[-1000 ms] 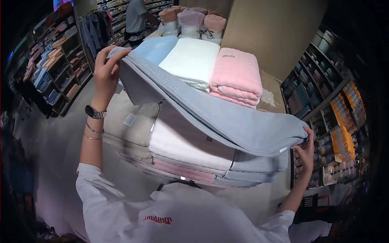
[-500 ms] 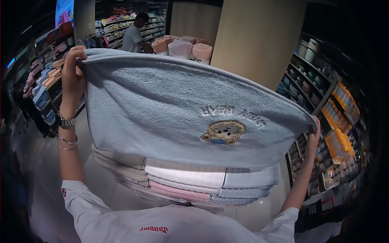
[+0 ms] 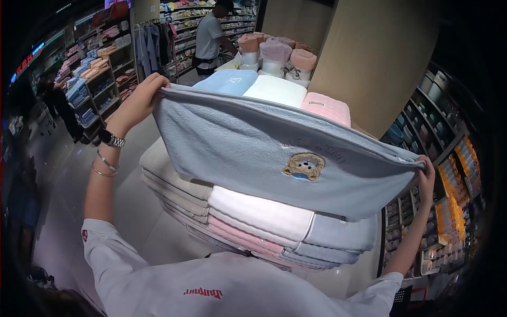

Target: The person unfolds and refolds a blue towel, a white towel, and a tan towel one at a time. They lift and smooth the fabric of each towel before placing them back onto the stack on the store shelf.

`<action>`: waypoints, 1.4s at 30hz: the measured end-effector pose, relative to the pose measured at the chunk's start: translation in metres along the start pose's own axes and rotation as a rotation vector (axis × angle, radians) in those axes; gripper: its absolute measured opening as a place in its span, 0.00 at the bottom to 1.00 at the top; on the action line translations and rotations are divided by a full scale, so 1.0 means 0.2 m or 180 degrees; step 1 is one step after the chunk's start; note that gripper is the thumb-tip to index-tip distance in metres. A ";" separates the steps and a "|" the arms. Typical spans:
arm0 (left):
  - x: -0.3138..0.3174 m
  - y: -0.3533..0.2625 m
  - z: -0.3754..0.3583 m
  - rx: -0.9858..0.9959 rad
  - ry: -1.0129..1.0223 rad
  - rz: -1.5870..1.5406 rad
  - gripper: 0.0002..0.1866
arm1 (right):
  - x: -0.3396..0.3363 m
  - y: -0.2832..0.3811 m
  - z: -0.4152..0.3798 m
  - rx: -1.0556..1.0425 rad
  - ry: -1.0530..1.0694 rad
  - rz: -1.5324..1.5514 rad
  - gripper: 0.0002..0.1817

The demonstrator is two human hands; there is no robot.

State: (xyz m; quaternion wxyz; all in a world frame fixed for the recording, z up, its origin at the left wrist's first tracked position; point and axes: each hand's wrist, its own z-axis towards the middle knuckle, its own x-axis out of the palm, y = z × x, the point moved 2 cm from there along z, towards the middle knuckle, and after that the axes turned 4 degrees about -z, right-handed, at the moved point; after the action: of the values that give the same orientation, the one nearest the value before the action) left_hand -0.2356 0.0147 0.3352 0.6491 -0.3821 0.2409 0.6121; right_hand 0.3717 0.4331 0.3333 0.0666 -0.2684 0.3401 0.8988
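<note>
A grey-blue towel [image 3: 227, 142] with a brown bear face and raised lettering hangs stretched between my two hands. My left hand [image 3: 151, 91] grips its upper left corner, fingers closed over the edge. At the far right, my right hand [image 3: 425, 171] is closed on the other upper corner. Below and partly behind the towel lie folded stacks: beige towels [image 3: 174, 174], white towels [image 3: 259, 214], pink towels [image 3: 243, 232] and pale blue towels [image 3: 343, 232]. The towel hides the middle of this display.
Beyond the towel lie folded light blue [image 3: 227, 81], white [image 3: 277, 91] and pink towels [image 3: 327, 107], with rolled towels [image 3: 274, 50] behind. A person [image 3: 210, 39] stands at the back. A wide pillar [image 3: 369, 68] rises right; shelves [image 3: 95, 79] line the left.
The stretched towel and both hands have come lower and further right in view. Folded towels behind its top edge now show, and the view has shifted, with more of the far person visible.
</note>
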 end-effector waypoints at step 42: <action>-0.11 0.52 0.06 -0.1087 -0.0710 -0.1436 0.23 | -0.17 -0.12 0.01 0.1160 -0.0349 0.2072 0.26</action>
State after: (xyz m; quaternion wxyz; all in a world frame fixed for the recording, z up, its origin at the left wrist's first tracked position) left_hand -0.3431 0.0061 0.3381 0.7175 -0.4599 -0.0292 0.5223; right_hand 0.4057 0.4545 0.3387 -0.1578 -0.0814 0.5579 0.8107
